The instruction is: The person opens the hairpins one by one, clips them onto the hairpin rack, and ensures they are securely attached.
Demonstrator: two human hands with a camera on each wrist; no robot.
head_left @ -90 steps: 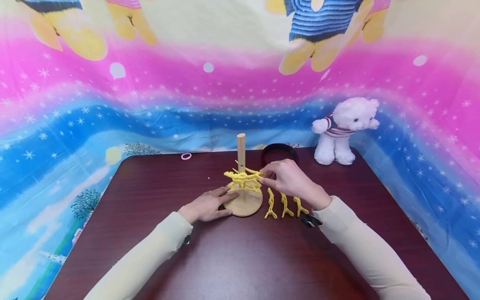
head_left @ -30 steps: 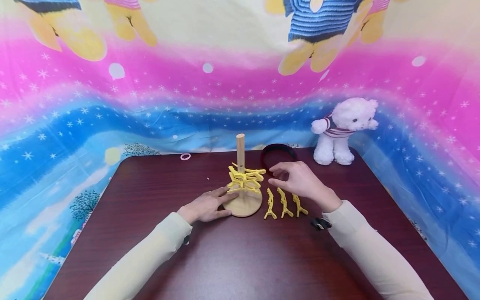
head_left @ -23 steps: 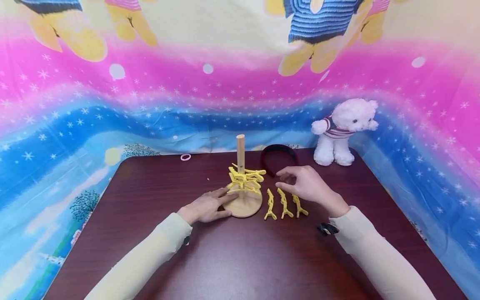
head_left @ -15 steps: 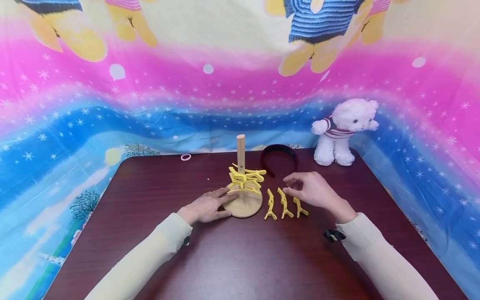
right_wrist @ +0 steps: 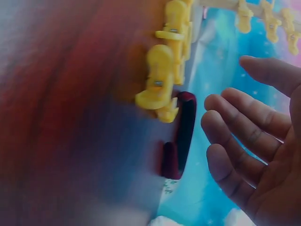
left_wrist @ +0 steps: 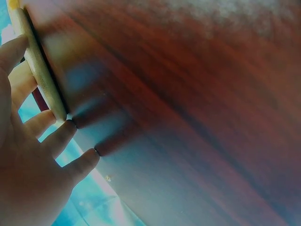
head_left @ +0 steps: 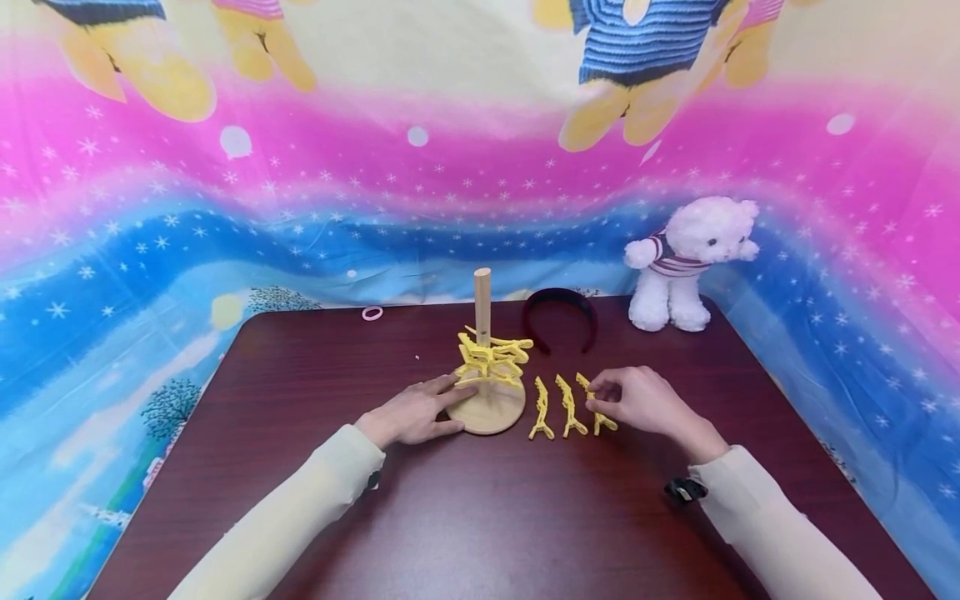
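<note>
Several yellow clips (head_left: 491, 355) already sit on the wooden stand (head_left: 483, 305), centre frame; three loose clips (head_left: 567, 407), right of centre, seemingly remain; the left hand (head_left: 410, 412) rests straight-fingered on the base (head_left: 491, 418); the right hand (head_left: 647, 403), thumb and fingers apart, holds nothing.

We can read no text, label, brand, number or sign in any view. On the yellow clips (head_left: 567, 406), the wooden stand (head_left: 483, 302), the headband (head_left: 558, 292), the plush bear (head_left: 670, 293) and the patterned backdrop (head_left: 480, 167), we make out no lettering.
</note>
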